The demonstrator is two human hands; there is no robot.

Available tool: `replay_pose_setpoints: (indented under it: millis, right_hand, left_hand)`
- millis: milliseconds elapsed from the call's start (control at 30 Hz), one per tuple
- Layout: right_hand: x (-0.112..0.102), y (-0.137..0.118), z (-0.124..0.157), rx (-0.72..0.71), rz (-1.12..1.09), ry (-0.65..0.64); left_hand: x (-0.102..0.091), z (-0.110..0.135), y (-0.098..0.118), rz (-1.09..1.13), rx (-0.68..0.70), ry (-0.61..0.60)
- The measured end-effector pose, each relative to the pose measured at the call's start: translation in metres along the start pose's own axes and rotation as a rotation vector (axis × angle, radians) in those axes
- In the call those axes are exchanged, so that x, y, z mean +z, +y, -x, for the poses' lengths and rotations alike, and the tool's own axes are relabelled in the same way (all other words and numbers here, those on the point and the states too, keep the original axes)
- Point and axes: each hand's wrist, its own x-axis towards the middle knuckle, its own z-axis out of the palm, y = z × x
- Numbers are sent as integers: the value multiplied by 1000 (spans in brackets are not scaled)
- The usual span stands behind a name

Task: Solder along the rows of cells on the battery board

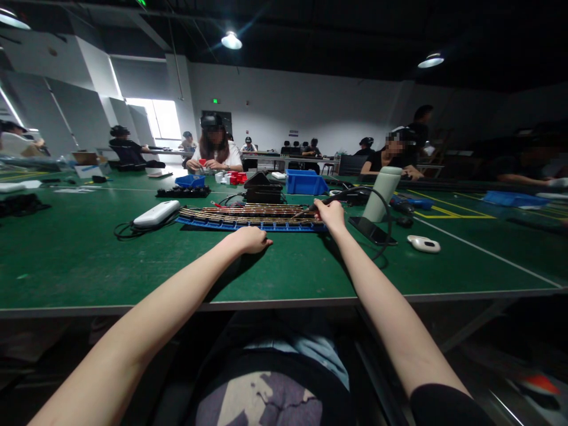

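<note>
A long blue frame with rows of brass-coloured strips lies across the table before me. My right hand grips a soldering iron, its thin tip pointing left and down at the strips near the frame's right half. From this hand the black cord loops out to the right. At the near edge of the frame rests my left hand, fingers curled in; what they hold, if anything, is hidden.
Left of the frame lies a white power bank-like block with a black cord. To the right stand a pale green bottle, a phone and a white case. Behind are a blue bin, a black holder and co-workers.
</note>
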Motion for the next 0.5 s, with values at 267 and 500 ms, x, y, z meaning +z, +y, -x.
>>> replay_pose_setpoints:
  millis: [267,500]
  right_hand:
    - [-1,-1,1,0,-22,-12]
    - [-1,-1,1,23,-44,-17]
  left_hand:
    - [-1,1,1,-6,-12,-5]
    - [-3,3,2,-7,-11,-6]
